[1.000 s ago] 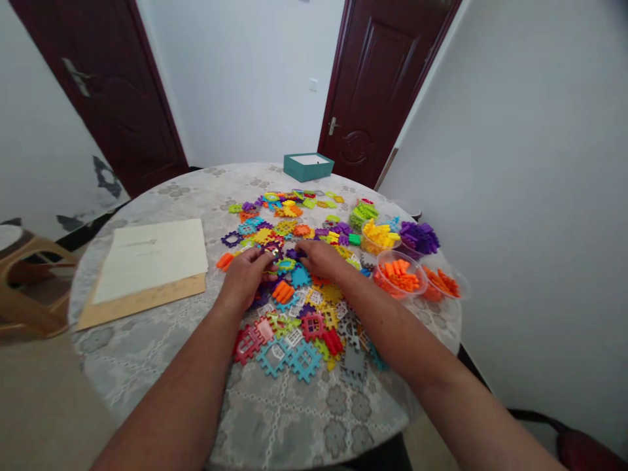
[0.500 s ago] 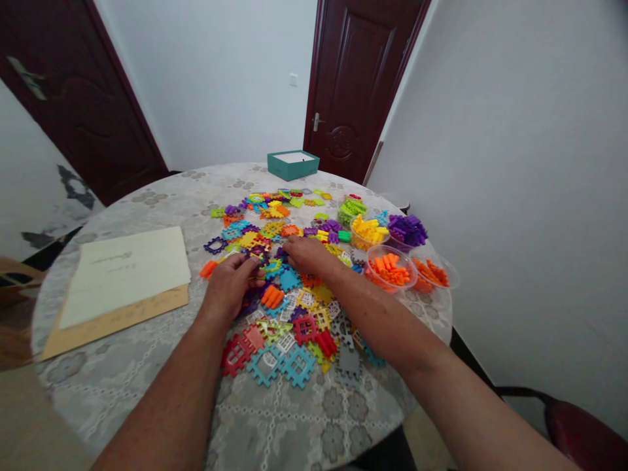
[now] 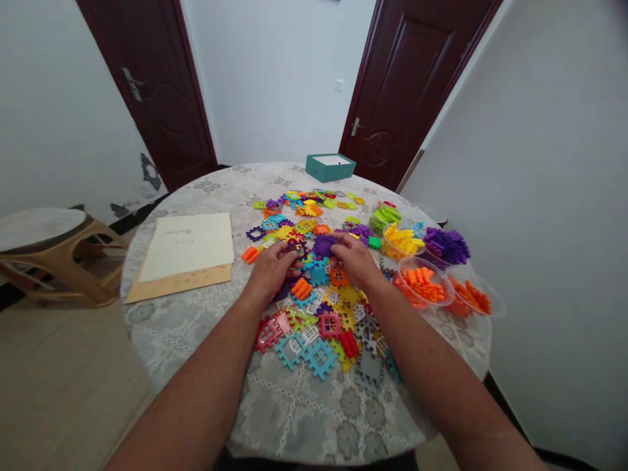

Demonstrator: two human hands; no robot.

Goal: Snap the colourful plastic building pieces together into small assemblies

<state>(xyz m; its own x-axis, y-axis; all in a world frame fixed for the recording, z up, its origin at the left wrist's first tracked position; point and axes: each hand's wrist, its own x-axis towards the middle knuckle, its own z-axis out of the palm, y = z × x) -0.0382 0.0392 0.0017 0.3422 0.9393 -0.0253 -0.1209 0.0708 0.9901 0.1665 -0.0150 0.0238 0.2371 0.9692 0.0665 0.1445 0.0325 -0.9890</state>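
Observation:
My right hand (image 3: pixel 354 256) pinches a solid purple building tile (image 3: pixel 322 246) by its right side, above the pile. Just to the left, the fingers of my left hand (image 3: pixel 273 267) are closed on a dark purple open-frame tile (image 3: pixel 297 246). A small gap separates the two tiles. Under and around both hands spreads a heap of coloured interlocking tiles, among them a blue tile (image 3: pixel 318 275), an orange ribbed piece (image 3: pixel 301 288) and a light-blue window tile (image 3: pixel 320 358).
Clear tubs at the right hold yellow pieces (image 3: pixel 403 239), orange pieces (image 3: pixel 422 284), purple pieces (image 3: pixel 446 246) and green pieces (image 3: pixel 385 218). A teal box (image 3: pixel 330 171) stands at the far edge. Papers (image 3: pixel 189 245) lie on the left, beyond which is a stool (image 3: pixel 63 252).
My right hand has lifted a solid purple tile out of the pile. My left hand stays near the heap's left side. The view has turned left, bringing the stool into sight.

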